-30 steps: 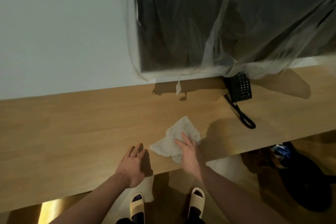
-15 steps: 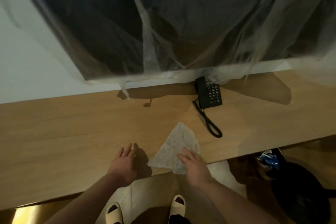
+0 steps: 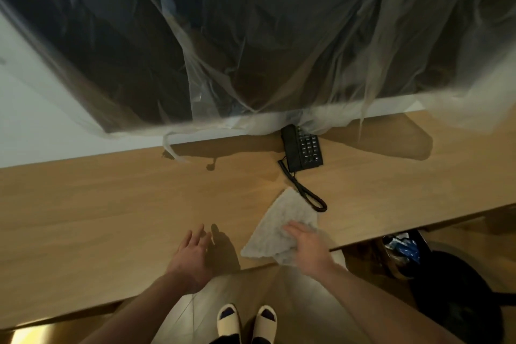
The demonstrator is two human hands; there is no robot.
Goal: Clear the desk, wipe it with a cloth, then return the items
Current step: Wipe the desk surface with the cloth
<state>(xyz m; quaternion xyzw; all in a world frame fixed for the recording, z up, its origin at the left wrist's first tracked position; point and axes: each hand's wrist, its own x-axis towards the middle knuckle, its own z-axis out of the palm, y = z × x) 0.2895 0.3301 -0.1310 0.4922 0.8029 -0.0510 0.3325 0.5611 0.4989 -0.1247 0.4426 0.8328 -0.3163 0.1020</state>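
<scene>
So the cloth (image 3: 282, 229) is a whitish, fuzzy triangle lying flat on the wooden worktop (image 3: 111, 204), right by the near edge, with its near corner poking a bit over that edge. My right hand (image 3: 305, 248) is pressing down on the near right part of it, fingers stretched out flat across the fabric, not bunching or pinching it as far as I can see. My left hand (image 3: 192, 254) is off to the left of the cloth, not touching it, fingers relaxed and slightly spread near the worktop's front edge; can't tell whether the palm actually rests on the wood or hangs just above it, but it's got nothing in it and there's a shadow just beside it. Just past the cloth's far tip is the loop of a coiled black cord (image 3: 304, 193), which runs back to a black desk phone (image 3: 303, 148) sitting at the back of the worktop against the wall. Above that hangs a big dark panel wrapped in clear plastic sheeting (image 3: 279, 50), with loose ends trailing down to the wood. Down below I can see my two cream slippers (image 3: 247, 321) on the floor, plus a dark round thing under the worktop on the right with something blue beside it, too murky to call.
</scene>
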